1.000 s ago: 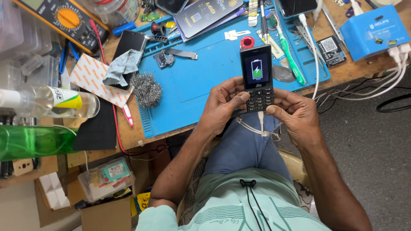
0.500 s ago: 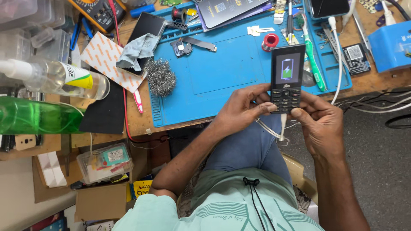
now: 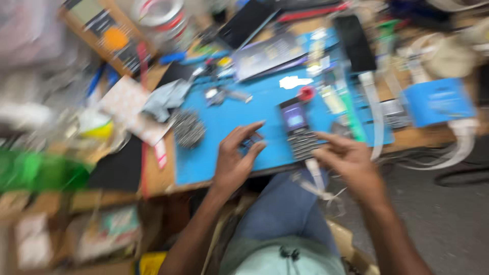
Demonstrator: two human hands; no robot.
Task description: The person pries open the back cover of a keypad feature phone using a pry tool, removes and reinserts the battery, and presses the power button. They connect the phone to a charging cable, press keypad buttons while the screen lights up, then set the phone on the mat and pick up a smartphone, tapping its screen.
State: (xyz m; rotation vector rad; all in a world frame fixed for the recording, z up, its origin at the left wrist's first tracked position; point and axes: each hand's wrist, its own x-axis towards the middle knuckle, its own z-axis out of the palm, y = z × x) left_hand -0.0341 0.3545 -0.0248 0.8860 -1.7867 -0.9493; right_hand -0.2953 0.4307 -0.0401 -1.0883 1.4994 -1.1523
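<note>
While the view is smearing with motion blur, the wooden table (image 3: 153,178) is stretching across the upper half, crowded with tools and boxes too blurred to name. On it a blue work mat (image 3: 229,122) is lying flat, with a grey wire-wool ball (image 3: 187,129) sitting at its left edge, a small red roll (image 3: 306,93) near its middle and a blue box (image 3: 439,102) resting off to the right. Both forearms are reaching up from the lap toward the mat's near edge, wrists bent slightly inward. The left hand (image 3: 233,162) is hovering over the mat with fingers curled, its fingertips pinching or touching a small dark part (image 3: 251,141); whether that grip is closing on the part I cannot tell through the blur. The right hand (image 3: 347,162) is lying just right of a keypad phone (image 3: 298,130), fingers spread loosely and pointing left, its grip released, fingertips touching or nearly touching the phone's lower keypad. That phone is lying or hanging over the mat, screen lit, between the two hands, with a white cable (image 3: 317,175) trailing from its lower end.
</note>
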